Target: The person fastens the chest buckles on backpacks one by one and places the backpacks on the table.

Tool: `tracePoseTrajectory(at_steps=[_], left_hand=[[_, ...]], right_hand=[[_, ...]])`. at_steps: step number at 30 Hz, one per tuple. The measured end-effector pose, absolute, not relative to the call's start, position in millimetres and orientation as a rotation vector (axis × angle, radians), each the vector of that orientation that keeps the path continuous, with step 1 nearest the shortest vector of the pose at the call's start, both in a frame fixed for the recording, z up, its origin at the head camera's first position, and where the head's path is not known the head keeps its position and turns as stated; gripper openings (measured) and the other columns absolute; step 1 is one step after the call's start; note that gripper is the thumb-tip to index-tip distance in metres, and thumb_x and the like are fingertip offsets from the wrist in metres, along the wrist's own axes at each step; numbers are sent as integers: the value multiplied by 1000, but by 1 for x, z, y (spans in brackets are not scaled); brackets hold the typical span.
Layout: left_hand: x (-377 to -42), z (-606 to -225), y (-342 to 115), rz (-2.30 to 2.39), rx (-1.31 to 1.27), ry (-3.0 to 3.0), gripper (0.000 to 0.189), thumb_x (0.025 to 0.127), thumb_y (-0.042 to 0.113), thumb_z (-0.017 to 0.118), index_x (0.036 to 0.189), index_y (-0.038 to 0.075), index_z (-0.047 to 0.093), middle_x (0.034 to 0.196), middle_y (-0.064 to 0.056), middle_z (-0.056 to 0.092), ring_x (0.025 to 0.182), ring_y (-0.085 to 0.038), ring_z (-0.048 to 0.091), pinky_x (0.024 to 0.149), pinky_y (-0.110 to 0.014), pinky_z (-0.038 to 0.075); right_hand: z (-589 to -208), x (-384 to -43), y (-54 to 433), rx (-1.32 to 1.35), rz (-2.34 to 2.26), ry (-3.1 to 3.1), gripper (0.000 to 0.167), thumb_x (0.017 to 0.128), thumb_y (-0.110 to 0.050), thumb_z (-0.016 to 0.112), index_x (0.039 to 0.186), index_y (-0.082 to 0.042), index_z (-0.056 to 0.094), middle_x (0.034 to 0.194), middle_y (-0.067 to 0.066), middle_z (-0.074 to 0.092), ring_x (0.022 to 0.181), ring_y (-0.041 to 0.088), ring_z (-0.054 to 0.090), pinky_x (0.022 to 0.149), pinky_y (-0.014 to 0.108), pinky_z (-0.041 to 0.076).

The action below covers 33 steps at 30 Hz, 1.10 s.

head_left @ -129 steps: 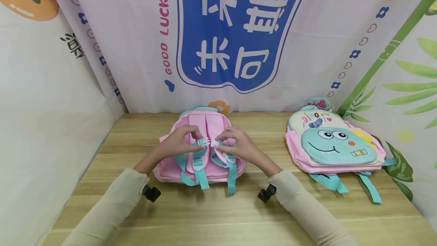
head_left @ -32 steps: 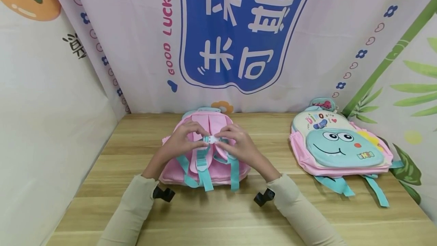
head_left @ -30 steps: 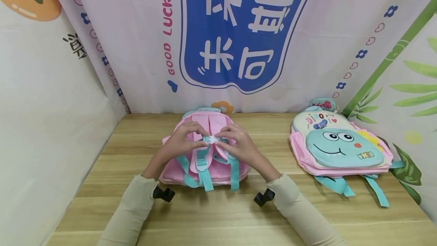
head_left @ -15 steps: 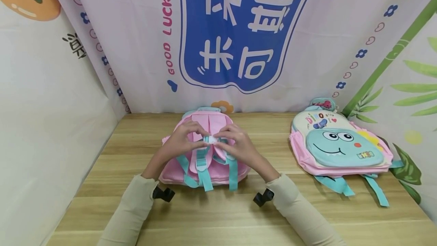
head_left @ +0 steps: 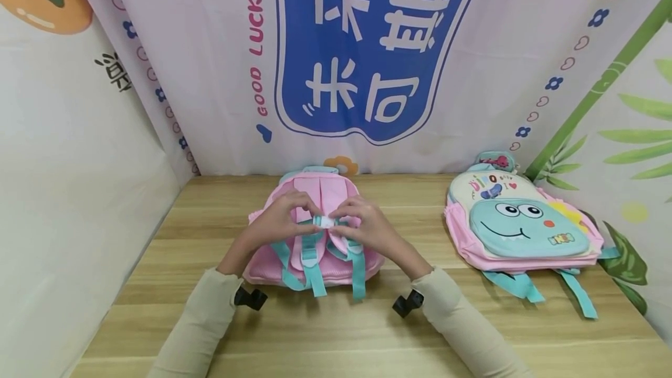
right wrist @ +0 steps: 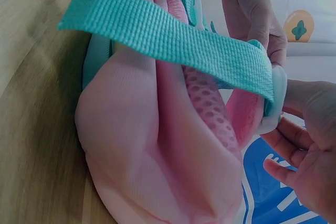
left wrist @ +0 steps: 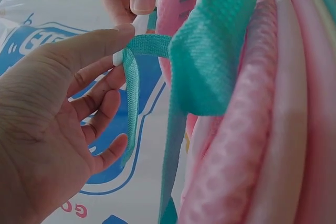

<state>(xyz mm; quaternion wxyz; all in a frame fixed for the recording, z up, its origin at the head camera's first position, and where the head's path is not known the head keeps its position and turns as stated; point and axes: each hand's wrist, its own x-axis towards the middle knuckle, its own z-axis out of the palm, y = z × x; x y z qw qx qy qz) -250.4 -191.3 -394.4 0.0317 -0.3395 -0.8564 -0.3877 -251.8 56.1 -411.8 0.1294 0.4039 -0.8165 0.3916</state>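
A pink backpack (head_left: 289,261) lies with its straps up on the table. Over its middle, a white side-release buckle (head_left: 326,222) joins the teal webbing from both sides. My left hand (head_left: 280,219) pinches the left end between thumb and fingertips. On the right end, the thumb and fingers of my right hand (head_left: 371,228) do the same. In the left wrist view, a teal strap (left wrist: 149,44) runs from the pinched fingertips, its loose end hanging. The right wrist view shows a white buckle part (right wrist: 276,98) at the right fingertips with teal webbing (right wrist: 168,40) threaded through.
A second backpack (head_left: 527,223) with a dinosaur face lies at the right, its teal straps hanging toward the front. Behind the wooden table (head_left: 325,331) hangs a printed cloth (head_left: 220,133). A black wrist camera (head_left: 251,298) sits under the left sleeve.
Some seconds ago the two buckle halves were apart, prongs showing; since then the hands have brought them together. In the last half second both hands and the buckle have shifted slightly toward the body.
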Motion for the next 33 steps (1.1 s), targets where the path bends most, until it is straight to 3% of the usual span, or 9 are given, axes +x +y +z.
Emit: tracePoseTrajectory(at_steps=[13,24,28,33], left_hand=[[-249,-397,-193,-1039,-1037,-2794,18,80,17,87,93,17,75,93,6,71,99,-25,61,92,-49,51],[-243,-409,-196,-913,-1049,-2830,15,79,20,87,88,18,76,89,8,71,92,-21,59,84,-42,51],[-241,-409,-196,-893,-1058,-2842,14,81,21,86,89,17,76,89,8,71,90,-20,59,81,-39,51],[-240,-402,-193,-904,-1042,-2860,20,82,25,86,97,17,76,96,6,73,95,-20,61,87,-42,53]], right_hand=[[-416,-255,55,1336,852,-2421,24,83,-19,85,103,-8,79,98,3,76,94,17,67,85,28,55],[-423,-253,52,1374,664,-2515,25,88,-27,81,110,-14,80,103,2,72,96,17,64,87,31,53],[-424,-253,52,1395,651,-2508,24,90,-27,79,110,-14,80,103,3,72,97,17,64,87,32,53],[-417,-255,58,1405,682,-2521,29,91,-27,77,116,-12,77,107,5,73,100,18,66,88,32,55]])
